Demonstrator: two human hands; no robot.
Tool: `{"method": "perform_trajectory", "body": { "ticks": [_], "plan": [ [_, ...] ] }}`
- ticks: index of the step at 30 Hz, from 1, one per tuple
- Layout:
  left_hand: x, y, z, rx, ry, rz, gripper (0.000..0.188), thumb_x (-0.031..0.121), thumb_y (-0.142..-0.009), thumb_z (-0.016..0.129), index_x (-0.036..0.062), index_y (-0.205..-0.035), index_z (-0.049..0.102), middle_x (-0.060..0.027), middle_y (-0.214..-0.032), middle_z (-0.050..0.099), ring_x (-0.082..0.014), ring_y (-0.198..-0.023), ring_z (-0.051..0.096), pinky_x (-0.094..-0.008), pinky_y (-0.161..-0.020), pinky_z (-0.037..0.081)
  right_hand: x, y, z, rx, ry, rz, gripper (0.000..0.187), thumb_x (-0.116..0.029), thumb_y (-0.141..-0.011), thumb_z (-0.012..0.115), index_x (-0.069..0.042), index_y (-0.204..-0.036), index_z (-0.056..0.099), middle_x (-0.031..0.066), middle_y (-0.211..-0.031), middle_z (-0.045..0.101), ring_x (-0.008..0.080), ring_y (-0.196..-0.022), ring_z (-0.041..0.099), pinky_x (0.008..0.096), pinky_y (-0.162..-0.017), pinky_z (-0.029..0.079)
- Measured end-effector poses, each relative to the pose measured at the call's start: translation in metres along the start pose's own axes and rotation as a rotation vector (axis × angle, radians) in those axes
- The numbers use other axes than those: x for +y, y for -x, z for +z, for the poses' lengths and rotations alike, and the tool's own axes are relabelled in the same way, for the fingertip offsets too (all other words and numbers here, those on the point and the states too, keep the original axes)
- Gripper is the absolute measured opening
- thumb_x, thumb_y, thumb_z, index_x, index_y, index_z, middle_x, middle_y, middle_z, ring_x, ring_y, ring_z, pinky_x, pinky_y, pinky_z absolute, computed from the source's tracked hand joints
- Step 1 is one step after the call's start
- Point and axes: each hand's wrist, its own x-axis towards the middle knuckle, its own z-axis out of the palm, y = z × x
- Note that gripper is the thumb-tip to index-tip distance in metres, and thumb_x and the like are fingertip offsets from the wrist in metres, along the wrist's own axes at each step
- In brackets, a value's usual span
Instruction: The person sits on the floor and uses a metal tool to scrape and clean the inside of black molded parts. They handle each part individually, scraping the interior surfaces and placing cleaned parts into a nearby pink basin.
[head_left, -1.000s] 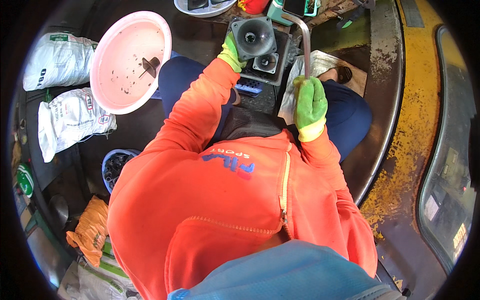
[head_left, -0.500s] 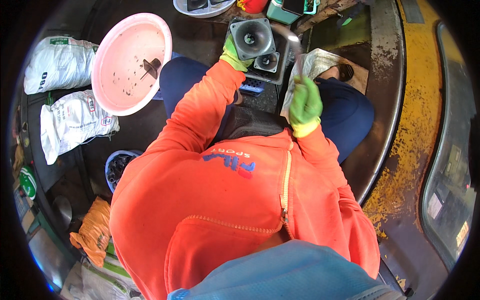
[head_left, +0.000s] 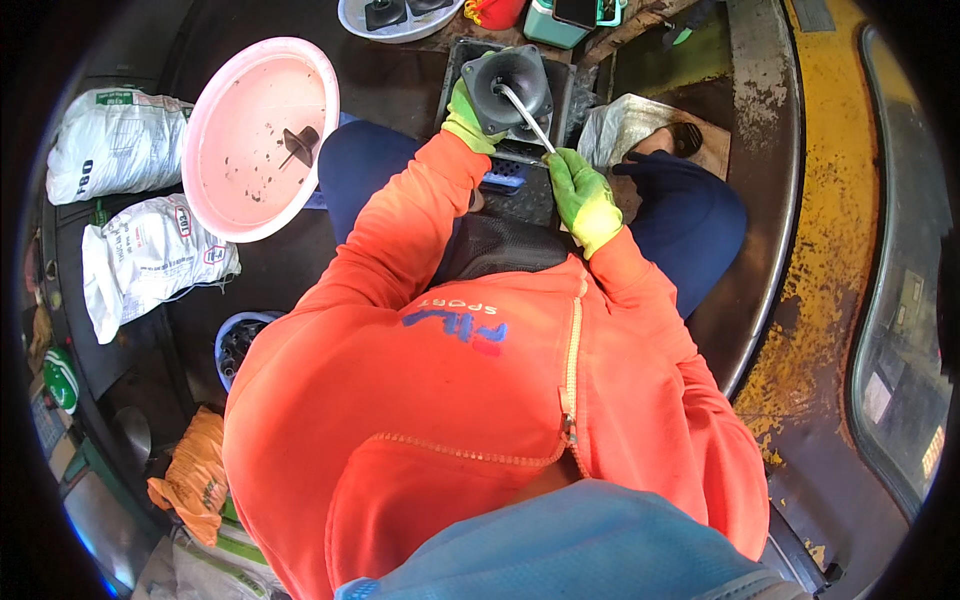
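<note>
While blue fabric [head_left: 560,550] fills the bottom edge, the wearer's orange zip jacket [head_left: 480,410] takes up most of the middle. Both hands are out in front, in green gloves with yellow cuffs. Right hand [head_left: 582,192]: curled closed round the lower end of a bent metal rod [head_left: 528,122], which slants up and left, its bent tip inside the mouth of a dark grey horn [head_left: 487,98]. Left hand [head_left: 467,122]: part-closed, gripping the horn's left side; some fingers hidden, exact wrap can't be told. Horn is in that hand, mouth up, over a black tray [head_left: 557,100]; can't tell if they touch. Blue perforated plastic piece [head_left: 503,178] shows at the tray's near edge. Navy trouser legs [head_left: 695,215] bent on either side, sandalled foot [head_left: 685,140] by the right one.

Out to the left: blue tub [head_left: 222,350] of dark parts, pink basin [head_left: 225,205] with a dark flared piece [head_left: 300,143] in it, two white printed sacks [head_left: 115,145]. Right: peeling yellow metal panel [head_left: 820,290]. Far edge: pale basin [head_left: 400,37] with dark pieces, red item [head_left: 495,12], teal box [head_left: 555,30].
</note>
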Motion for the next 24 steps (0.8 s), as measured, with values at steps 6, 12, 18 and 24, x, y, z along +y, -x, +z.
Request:
{"method": "perform_trajectory", "body": {
  "ticks": [6,12,18,24],
  "plan": [
    [0.002,-0.008,0.006,-0.130,-0.182,0.145,0.018,0.006,-0.083,0.064,0.0071,-0.100,0.058,-0.0073,-0.100,0.064,-0.0172,-0.091,0.063,-0.0312,-0.076,0.053,-0.005,0.002,-0.021,-0.025,-0.084,0.034,0.028,-0.030,-0.096,0.046,-0.006,-0.106,0.059,0.0211,-0.093,0.063,0.0405,-0.088,0.060,0.0438,-0.075,0.046],
    [-0.001,-0.007,-0.002,0.183,0.968,-0.472,0.031,0.022,-0.082,0.064,0.0047,-0.108,0.062,-0.0128,-0.104,0.066,-0.0224,-0.090,0.065,-0.0350,-0.079,0.052,-0.027,0.017,-0.036,0.293,-0.120,-0.243,0.024,-0.014,-0.094,0.053,-0.002,-0.114,0.058,0.0209,-0.096,0.065,0.0361,-0.088,0.065,0.0376,-0.072,0.050],
    [-0.012,-0.008,-0.003,-0.103,0.031,-0.087,0.027,0.016,-0.080,0.064,0.0051,-0.104,0.064,-0.0051,-0.097,0.068,-0.0195,-0.088,0.065,-0.0327,-0.080,0.052,-0.024,0.011,-0.029,-0.019,0.147,-0.077,0.024,-0.020,-0.096,0.050,-0.004,-0.112,0.057,0.0230,-0.093,0.062,0.0429,-0.087,0.059,0.0434,-0.072,0.048],
    [-0.028,-0.010,-0.013,-0.026,0.106,-0.343,0.033,0.026,-0.080,0.064,0.0055,-0.106,0.064,-0.0083,-0.099,0.068,-0.0169,-0.099,0.063,-0.0353,-0.083,0.052,-0.023,0.017,-0.031,0.347,-0.314,-0.421,0.026,-0.007,-0.093,0.053,0.000,-0.117,0.058,0.0174,-0.104,0.067,0.0262,-0.088,0.067,0.0318,-0.077,0.051]
  ]
}}
